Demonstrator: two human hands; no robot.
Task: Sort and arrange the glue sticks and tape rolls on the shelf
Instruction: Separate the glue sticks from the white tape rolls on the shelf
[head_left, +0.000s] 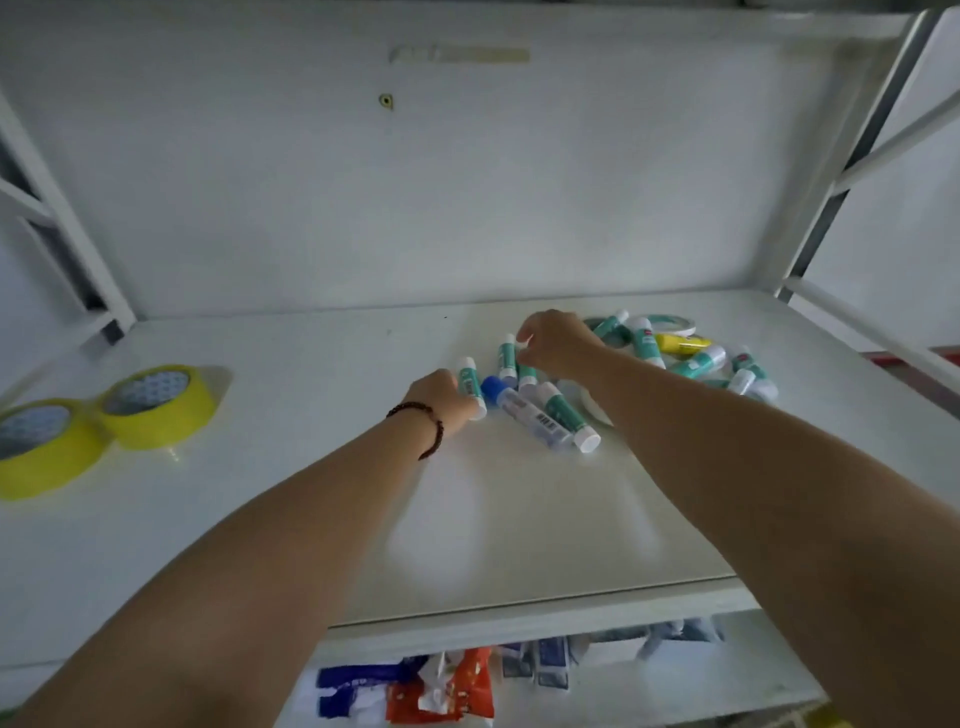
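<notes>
Left hand (441, 396) grip pinches upright glue stick (471, 387) | right hand (553, 343) grip pinches second upright stick (507, 357)

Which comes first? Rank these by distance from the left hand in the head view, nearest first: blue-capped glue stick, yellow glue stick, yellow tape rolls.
From the left hand:
1. Blue-capped glue stick, just to its right in the pile.
2. Yellow tape rolls, far left on the shelf.
3. Yellow glue stick, at the pile's back right, but too close with the tape rolls to call.
</notes>
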